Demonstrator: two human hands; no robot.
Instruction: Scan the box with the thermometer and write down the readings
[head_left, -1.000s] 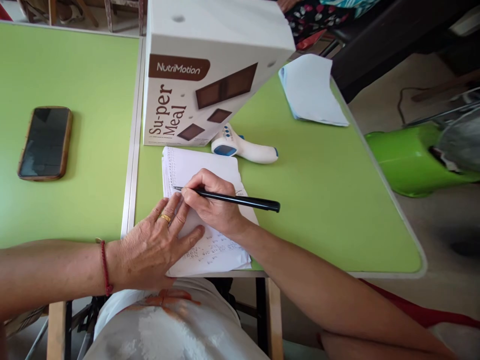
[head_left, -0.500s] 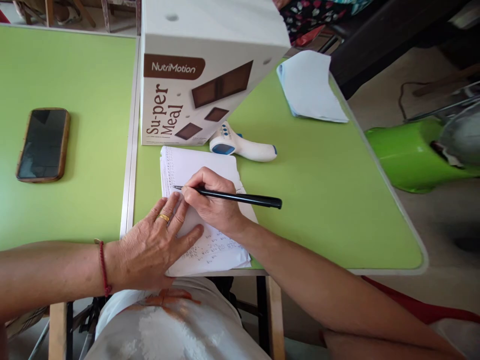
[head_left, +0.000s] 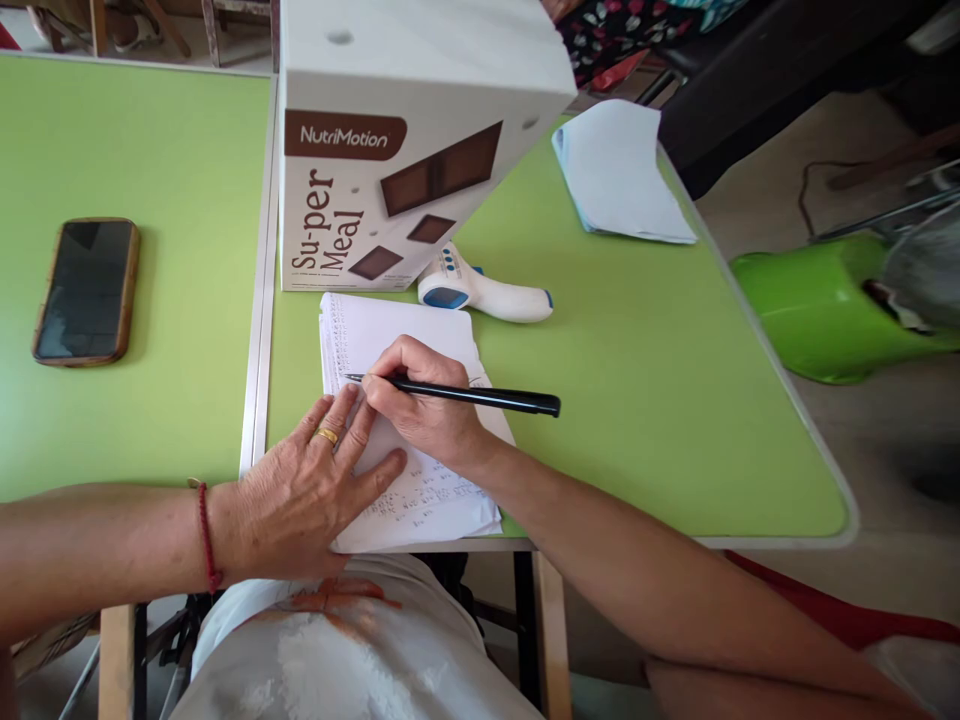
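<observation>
A stack of white paper sheets with small handwriting lies at the near edge of the green table. My right hand grips a black pen, its tip touching the upper left of the top sheet. My left hand, with a gold ring and a red wrist thread, lies flat on the lower left of the sheets, fingers spread, touching the right hand.
A white NutriMotion Su-per Meal box stands just behind the paper, a white and blue infrared thermometer beside it. A dark phone lies far left. Folded white paper sits at the back right. A green object is off the table's right edge.
Nothing has visibly changed with the hands, pen or paper; only the view has shifted slightly.
</observation>
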